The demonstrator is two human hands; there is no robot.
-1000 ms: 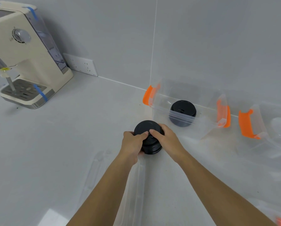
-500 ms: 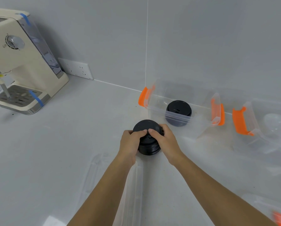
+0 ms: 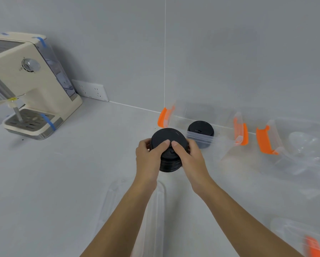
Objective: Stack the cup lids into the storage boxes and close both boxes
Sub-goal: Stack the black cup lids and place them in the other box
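Observation:
A stack of black cup lids (image 3: pixel 167 138) is held between my left hand (image 3: pixel 149 157) and my right hand (image 3: pixel 189 157), thumbs on the top lid, just in front of a clear storage box (image 3: pixel 220 140) with orange latches. A second stack of black lids (image 3: pixel 200 128) stands inside that box. Further right, a second clear box (image 3: pixel 303 164) with an orange latch holds clear dome lids (image 3: pixel 302 141). Whether the held stack touches the counter is hidden by my hands.
A cream coffee machine (image 3: pixel 31 86) stands at the back left beside a wall socket (image 3: pixel 90 89). A clear box lid (image 3: pixel 137 210) lies flat under my forearms. Another clear lid with an orange latch (image 3: pixel 313 247) sits at the bottom right.
My hands keep the same grip on the black stack. The view has shifted slightly, and the stack sits a little closer to the box's left end.

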